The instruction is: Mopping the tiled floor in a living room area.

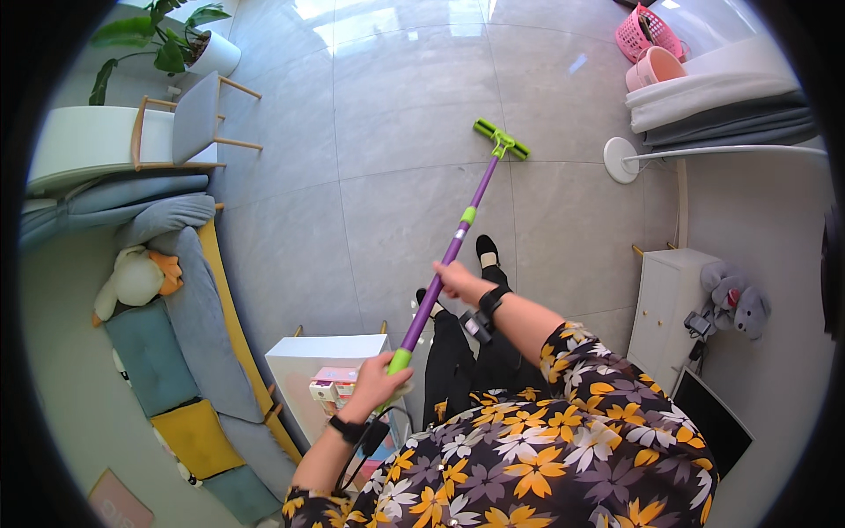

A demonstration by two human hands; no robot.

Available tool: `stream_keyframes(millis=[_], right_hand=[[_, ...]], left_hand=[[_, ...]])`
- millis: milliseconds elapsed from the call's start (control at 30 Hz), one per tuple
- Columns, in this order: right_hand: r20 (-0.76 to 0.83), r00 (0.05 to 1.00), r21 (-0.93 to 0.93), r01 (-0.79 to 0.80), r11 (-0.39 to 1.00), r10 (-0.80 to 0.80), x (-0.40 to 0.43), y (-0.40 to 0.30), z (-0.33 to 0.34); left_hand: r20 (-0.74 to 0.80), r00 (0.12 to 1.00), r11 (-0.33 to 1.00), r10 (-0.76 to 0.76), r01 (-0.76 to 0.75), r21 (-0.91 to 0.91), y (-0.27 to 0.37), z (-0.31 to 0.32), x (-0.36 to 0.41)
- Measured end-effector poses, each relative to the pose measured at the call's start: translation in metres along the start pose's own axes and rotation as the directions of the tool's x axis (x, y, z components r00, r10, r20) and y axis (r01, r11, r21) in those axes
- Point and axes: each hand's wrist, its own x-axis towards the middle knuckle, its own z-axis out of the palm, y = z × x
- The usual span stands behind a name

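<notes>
A roller sponge mop with a green head (502,139) and a purple telescopic pole (451,253) slants across the view. Its head rests on the grey tiled floor (409,99) ahead of me. My left hand (383,383) is closed around the green grip at the pole's near end. Further up, my right hand (461,280) grips the purple part of the pole. Both wrists wear black straps with small devices. My feet, in black shoes (486,245), stand on the floor below the pole.
On the left are a grey sofa (198,317) with cushions, a chair (196,122) and a potted plant (216,53). A white table (330,346) holding small boxes stands nearby. To the right are a white cabinet (660,303), a round white stand base (620,160) and pink baskets (653,69).
</notes>
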Motion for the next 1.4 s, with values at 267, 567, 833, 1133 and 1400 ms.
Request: stream_keyframes(millis=[267, 567, 833, 1133, 1400], right_hand=[[-0.388, 0.91, -0.122, 0.106, 0.987, -0.146, 0.015, -0.083, -0.123], [-0.222, 0.967, -0.193, 0.086, 0.977, -0.129, 0.023, -0.035, -0.091], [0.352, 0.858, -0.154, -0.34, 0.928, 0.373, -0.062, 0.041, 0.013], [0.107, 0.99, -0.089, -0.08, 0.993, 0.089, -0.048, 0.04, -0.023], [-0.232, 0.934, -0.424, 0.153, 0.893, -0.27, -0.017, -0.012, -0.092]], left_hand=[[-0.033, 0.989, 0.989, 0.141, -0.142, -0.033, 0.088, 0.08, 0.112], [-0.049, 0.998, 0.984, 0.03, -0.038, -0.174, 0.042, 0.079, 0.068], [-0.012, 0.972, 0.959, -0.234, 0.229, -0.167, -0.02, 0.064, -0.091], [-0.079, 0.995, 0.995, -0.063, 0.057, -0.081, -0.02, 0.095, -0.04], [-0.068, 0.98, 0.967, 0.189, -0.197, -0.163, 0.032, 0.13, 0.042]])
